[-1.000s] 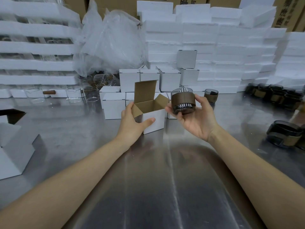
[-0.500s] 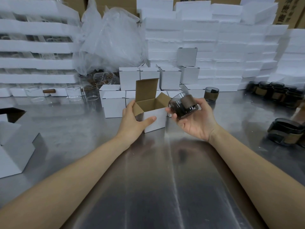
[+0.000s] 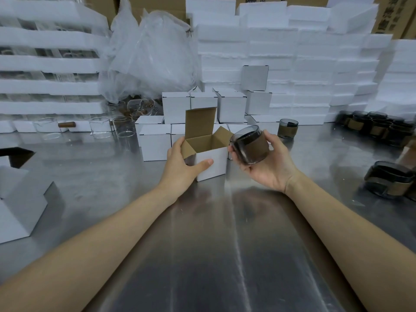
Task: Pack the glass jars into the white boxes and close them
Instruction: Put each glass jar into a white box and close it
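Fingers of the left hand (image 3: 180, 164) curl around the near left corner of an open white box (image 3: 210, 158) at frame centre, its thumb pressed flat on the front wall and its lid flap upright. Right hand (image 3: 267, 163) grips a smoky glass jar (image 3: 248, 145), tilted, just right of the box opening, above the steel table (image 3: 202, 244). Closed white boxes (image 3: 231, 106) are stacked behind.

You are steadying the open white box (image 3: 210, 162) on the steel counter (image 3: 202, 244) with your left hand (image 3: 182, 167) while your right hand (image 3: 270, 163) is holding a tilted smoky glass jar (image 3: 248, 146) just beside its right flap.
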Tool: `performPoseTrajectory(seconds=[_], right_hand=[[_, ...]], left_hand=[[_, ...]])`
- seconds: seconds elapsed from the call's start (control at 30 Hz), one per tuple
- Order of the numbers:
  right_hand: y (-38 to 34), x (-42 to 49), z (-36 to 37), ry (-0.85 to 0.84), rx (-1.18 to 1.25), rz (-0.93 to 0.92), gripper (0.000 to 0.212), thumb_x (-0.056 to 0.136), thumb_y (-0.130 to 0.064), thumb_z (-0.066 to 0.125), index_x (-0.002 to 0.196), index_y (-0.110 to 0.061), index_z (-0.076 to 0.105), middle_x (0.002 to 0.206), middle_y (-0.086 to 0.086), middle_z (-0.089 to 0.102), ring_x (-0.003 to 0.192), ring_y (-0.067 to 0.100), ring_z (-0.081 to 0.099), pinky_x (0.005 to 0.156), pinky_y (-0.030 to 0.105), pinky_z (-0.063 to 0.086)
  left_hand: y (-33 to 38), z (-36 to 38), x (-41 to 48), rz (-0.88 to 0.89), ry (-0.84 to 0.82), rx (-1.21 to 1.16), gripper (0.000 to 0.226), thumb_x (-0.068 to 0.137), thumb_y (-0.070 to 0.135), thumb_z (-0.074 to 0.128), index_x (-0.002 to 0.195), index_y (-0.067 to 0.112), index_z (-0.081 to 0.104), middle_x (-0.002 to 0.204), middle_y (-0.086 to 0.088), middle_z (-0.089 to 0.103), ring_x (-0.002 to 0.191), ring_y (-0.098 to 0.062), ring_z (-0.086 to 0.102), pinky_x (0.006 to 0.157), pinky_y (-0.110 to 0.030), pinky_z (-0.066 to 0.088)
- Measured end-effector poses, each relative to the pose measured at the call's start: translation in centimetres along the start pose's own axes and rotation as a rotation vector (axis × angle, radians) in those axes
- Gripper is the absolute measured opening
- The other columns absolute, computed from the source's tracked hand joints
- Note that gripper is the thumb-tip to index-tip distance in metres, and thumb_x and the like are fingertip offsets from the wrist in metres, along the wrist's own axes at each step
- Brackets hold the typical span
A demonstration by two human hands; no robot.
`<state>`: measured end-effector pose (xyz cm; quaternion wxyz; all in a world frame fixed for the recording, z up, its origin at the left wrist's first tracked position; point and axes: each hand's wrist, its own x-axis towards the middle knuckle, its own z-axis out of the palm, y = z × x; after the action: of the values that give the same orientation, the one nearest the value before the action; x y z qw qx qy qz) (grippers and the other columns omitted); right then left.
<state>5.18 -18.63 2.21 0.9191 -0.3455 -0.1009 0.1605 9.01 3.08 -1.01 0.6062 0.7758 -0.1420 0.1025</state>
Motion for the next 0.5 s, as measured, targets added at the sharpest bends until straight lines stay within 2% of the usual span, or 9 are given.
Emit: performPoseTrajectory(seconds=[0.03,0.1,0.17,0.23,0.37,0.43,0.5], right_hand=[[0.0,0.0,0.0,-0.007,-0.003,0.005,0.063,0.062,-0.033,0.086,0.109,0.004,0.069,0.112,0.024,0.065,0.096,0.033,0.068,0.077,0.030,0.058],[-0.1,0.0,-0.1,-0.025,-0.015,0.036,0.072,0.056,-0.037,0.090,0.110,0.005,0.069,0.107,0.024,0.065,0.089,0.032,0.069,0.065,0.025,0.057],[-0.1,0.2,-0.3,-0.028,-0.062,0.007,0.067,0.067,-0.048,0.080,0.112,0.000,0.068,0.106,0.021,0.065,0.086,0.028,0.069,0.053,0.019,0.053],[0.0,0.5,-0.5,0.049,-0.140,-0.130,0.054,0.077,-0.049,0.066,0.111,-0.007,0.068,0.108,0.015,0.067,0.091,0.025,0.068,0.048,0.016,0.049],[0.7,1.3,-0.8,0.324,-0.423,-0.441,0.028,0.081,-0.027,0.069,0.105,-0.014,0.064,0.093,0.005,0.067,0.081,0.017,0.062,0.060,0.018,0.051],[1.0,1.5,-1.1,0.427,-0.673,-0.526,0.038,0.080,-0.017,0.075,0.114,-0.017,0.060,0.095,0.001,0.068,0.083,0.015,0.065,0.069,0.022,0.053],[1.3,1.4,-1.0,0.480,-0.856,-0.602,0.057,0.076,-0.014,0.080,0.124,-0.024,0.051,0.112,-0.001,0.063,0.095,0.013,0.066,0.078,0.027,0.055]], left_hand=[[0.0,0.0,0.0,-0.001,-0.001,-0.001,0.093,0.071,0.039,0.083,0.146,0.028,0.030,0.138,0.007,0.039,0.120,-0.007,0.045,0.107,-0.029,0.037],[0.0,0.0,0.0,-0.004,-0.003,-0.005,0.093,0.070,0.039,0.084,0.146,0.028,0.031,0.138,0.006,0.040,0.123,-0.009,0.046,0.110,-0.035,0.039],[0.0,-0.1,0.1,-0.006,-0.005,-0.004,0.093,0.070,0.040,0.084,0.146,0.028,0.030,0.138,0.006,0.039,0.123,-0.010,0.046,0.110,-0.037,0.039],[-0.1,-0.1,0.1,-0.005,-0.008,-0.004,0.093,0.070,0.040,0.084,0.146,0.029,0.030,0.138,0.006,0.040,0.123,-0.010,0.046,0.110,-0.037,0.039],[-0.1,-0.1,0.2,-0.003,-0.015,-0.022,0.092,0.070,0.038,0.084,0.145,0.029,0.032,0.138,0.006,0.041,0.118,-0.007,0.050,0.108,-0.036,0.041],[-0.1,-0.1,0.2,-0.006,-0.016,-0.020,0.092,0.070,0.039,0.084,0.145,0.030,0.031,0.138,0.007,0.040,0.119,-0.008,0.049,0.109,-0.037,0.040],[-0.1,-0.1,0.2,-0.008,-0.012,-0.011,0.091,0.070,0.041,0.083,0.144,0.032,0.030,0.137,0.009,0.039,0.119,-0.007,0.047,0.108,-0.037,0.040]])
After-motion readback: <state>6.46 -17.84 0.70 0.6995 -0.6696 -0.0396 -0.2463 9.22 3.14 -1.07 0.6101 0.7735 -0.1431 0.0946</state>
